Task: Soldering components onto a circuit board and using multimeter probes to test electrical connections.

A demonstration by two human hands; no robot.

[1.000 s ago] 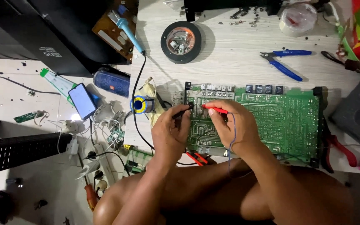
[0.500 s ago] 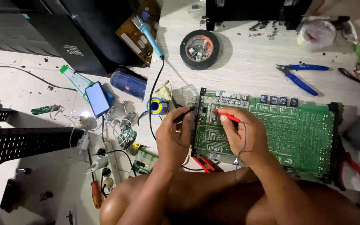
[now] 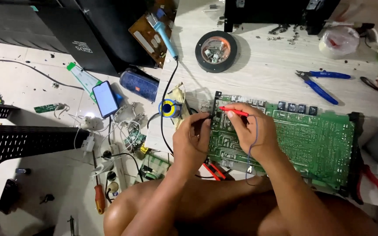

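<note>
Pinching a red probe, the right hand is pressing its tip to the green circuit board lying on the pale table | left hand is gripping a black probe at the board's left edge | blue pliers are lying beyond, well apart.

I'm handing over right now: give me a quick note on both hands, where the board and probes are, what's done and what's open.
Left hand: pinches a black probe at the left edge of the green circuit board.
Right hand: holds a red probe, tip on the board's upper left corner.
Board lies flat on the pale table; blue pliers and tape roll lie beyond it.
Done: both probes placed on the board.
Left: cannot tell; no meter reading is in view.
</note>
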